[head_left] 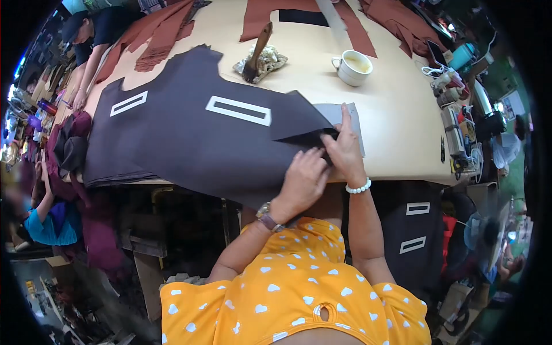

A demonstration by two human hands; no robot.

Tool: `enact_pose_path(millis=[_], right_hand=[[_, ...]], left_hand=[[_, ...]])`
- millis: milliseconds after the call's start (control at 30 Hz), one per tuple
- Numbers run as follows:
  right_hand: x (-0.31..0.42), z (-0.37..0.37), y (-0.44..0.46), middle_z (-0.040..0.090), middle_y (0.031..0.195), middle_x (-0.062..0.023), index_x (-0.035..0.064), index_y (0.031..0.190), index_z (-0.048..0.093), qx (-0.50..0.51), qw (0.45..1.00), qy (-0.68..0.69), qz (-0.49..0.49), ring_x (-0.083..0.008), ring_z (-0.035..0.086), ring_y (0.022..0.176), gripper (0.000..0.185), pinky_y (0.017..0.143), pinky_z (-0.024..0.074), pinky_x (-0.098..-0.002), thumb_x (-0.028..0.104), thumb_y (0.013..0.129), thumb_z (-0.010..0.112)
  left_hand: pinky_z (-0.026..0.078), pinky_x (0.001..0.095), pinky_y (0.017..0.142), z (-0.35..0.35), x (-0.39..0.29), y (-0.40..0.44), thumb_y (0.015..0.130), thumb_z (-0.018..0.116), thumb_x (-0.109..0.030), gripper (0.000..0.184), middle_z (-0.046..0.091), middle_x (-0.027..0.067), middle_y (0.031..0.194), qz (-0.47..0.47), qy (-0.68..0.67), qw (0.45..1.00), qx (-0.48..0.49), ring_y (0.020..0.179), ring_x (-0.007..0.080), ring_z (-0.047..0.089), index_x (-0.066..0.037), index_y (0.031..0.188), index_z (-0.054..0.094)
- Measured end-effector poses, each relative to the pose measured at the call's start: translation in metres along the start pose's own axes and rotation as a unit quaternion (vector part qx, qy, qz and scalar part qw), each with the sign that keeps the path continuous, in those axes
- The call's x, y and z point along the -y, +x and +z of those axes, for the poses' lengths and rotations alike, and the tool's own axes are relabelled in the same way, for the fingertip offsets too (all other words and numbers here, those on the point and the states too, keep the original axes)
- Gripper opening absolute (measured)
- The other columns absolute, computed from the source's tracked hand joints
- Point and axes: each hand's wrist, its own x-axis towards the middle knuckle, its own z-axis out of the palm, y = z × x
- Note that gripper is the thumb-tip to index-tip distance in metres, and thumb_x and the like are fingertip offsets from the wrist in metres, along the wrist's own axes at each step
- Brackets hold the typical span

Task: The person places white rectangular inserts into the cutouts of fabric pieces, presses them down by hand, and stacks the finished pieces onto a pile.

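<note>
A dark grey fabric piece with two white rectangular frames lies across the table, its near edge hanging over the front. At its right end a corner is lifted and folded over. My left hand, with a watch at the wrist, is closed on the fabric near the fold, fingers bent. Just beside it, my right hand, wearing a pale bead bracelet, pinches the folded edge while its index finger points up. Under that corner shows a light grey sheet. What lies beneath my fingertips is hidden.
A brush rests on a crumpled plastic bag; a white mug stands nearby. Rust-coloured fabric lies at the back. Another person's arms reach over the far left. More dark fabric pieces hang below the table's front edge.
</note>
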Motion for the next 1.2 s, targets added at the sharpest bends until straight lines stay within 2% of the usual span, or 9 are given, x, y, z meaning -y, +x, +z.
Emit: enact_pose_path(millis=[100,233,300,433,533,667,1000,1067,1200], right_hand=[[-0.020,-0.018,0.006,0.062,0.085,-0.0259,-0.0019,0.137,0.024,-0.053,0.997,-0.045,0.017,-0.0400,0.061,0.082,0.078,0.075,0.0468,-0.0430,-0.005,0.063,0.044],[-0.066,-0.049,0.017,0.063,0.085,-0.0251,-0.0030,0.137,0.025,-0.066,0.995,-0.061,0.043,-0.0370,0.063,0.078,0.074,0.075,0.0485,-0.0365,-0.006,0.067,0.048],[-0.066,-0.069,0.018,0.064,0.085,-0.0239,-0.0032,0.137,0.025,-0.023,0.995,-0.053,0.078,-0.0326,0.064,0.077,0.072,0.075,0.0490,-0.0333,-0.005,0.071,0.054],[-0.107,-0.097,0.019,0.062,0.105,-0.0226,-0.0052,0.135,0.030,-0.054,0.996,-0.037,-0.067,-0.0224,0.062,0.091,0.071,0.081,0.0479,-0.0313,0.006,0.076,0.067],[-0.107,-0.117,0.025,0.056,0.115,-0.0245,-0.0058,0.134,0.031,-0.024,0.998,-0.053,-0.019,-0.0238,0.061,0.096,0.070,0.083,0.0470,-0.0319,0.006,0.076,0.067],[-0.110,-0.121,0.039,0.051,0.122,-0.0262,-0.0058,0.134,0.031,-0.021,0.998,-0.048,-0.018,-0.0278,0.060,0.101,0.073,0.087,0.0460,-0.0339,0.010,0.074,0.070],[-0.094,-0.096,0.021,0.063,0.093,-0.0217,-0.0008,0.136,0.032,-0.134,0.986,-0.066,0.069,-0.0222,0.062,0.083,0.060,0.077,0.0464,-0.0324,0.000,0.081,0.057],[-0.112,-0.097,0.009,0.063,0.082,-0.0201,0.0005,0.137,0.030,-0.144,0.987,-0.066,-0.003,-0.0244,0.062,0.074,0.063,0.072,0.0463,-0.0322,-0.001,0.080,0.056],[-0.116,-0.107,-0.003,0.063,0.076,-0.0188,0.0022,0.139,0.028,-0.133,0.988,-0.070,-0.025,-0.0269,0.062,0.070,0.066,0.070,0.0465,-0.0324,-0.003,0.078,0.056]], left_hand=[[0.036,0.0484,0.096,0.034,-0.030,-0.002,0.080,0.060,-0.012,0.019,0.054,0.0211,0.114,0.018,-0.049,0.998,0.033,0.111,0.0363,0.049,-0.001,0.095,0.056],[0.035,0.0475,0.097,0.037,-0.049,-0.002,0.082,0.061,-0.020,0.023,0.054,0.0201,0.117,0.048,-0.134,0.988,0.052,0.113,0.0349,0.048,-0.003,0.098,0.057],[0.035,0.0469,0.098,0.006,-0.041,0.012,0.081,0.063,-0.023,0.028,0.054,0.0196,0.118,0.039,-0.079,0.996,0.030,0.113,0.0346,0.049,-0.004,0.101,0.058],[0.038,0.0418,0.095,-0.058,0.018,0.031,0.079,0.066,-0.021,0.032,0.057,0.0206,0.113,-0.059,0.084,0.994,-0.039,0.111,0.0354,0.050,-0.001,0.103,0.059],[0.038,0.0425,0.096,-0.096,0.085,0.029,0.083,0.062,-0.027,0.046,0.053,0.0224,0.117,-0.107,0.299,0.943,-0.101,0.111,0.0358,0.050,0.002,0.117,0.051],[0.042,0.0421,0.086,-0.116,0.129,0.022,0.083,0.062,-0.029,0.043,0.057,0.0221,0.105,-0.178,0.445,0.863,-0.161,0.099,0.0363,0.054,0.005,0.108,0.053],[0.045,0.0363,0.072,-0.130,0.082,0.026,0.086,0.057,-0.014,0.017,0.059,0.0194,0.086,-0.335,0.132,0.921,-0.146,0.080,0.0329,0.060,0.002,0.087,0.055],[0.044,0.0267,0.073,-0.141,0.071,-0.003,0.088,0.056,-0.008,0.013,0.063,0.0114,0.085,-0.320,0.071,0.930,-0.165,0.080,0.0177,0.060,0.002,0.096,0.055],[0.042,0.0263,0.087,-0.145,0.065,-0.044,0.085,0.053,0.003,0.048,0.056,0.0121,0.111,-0.332,-0.154,0.915,-0.166,0.100,0.0160,0.053,0.002,0.130,0.035]])
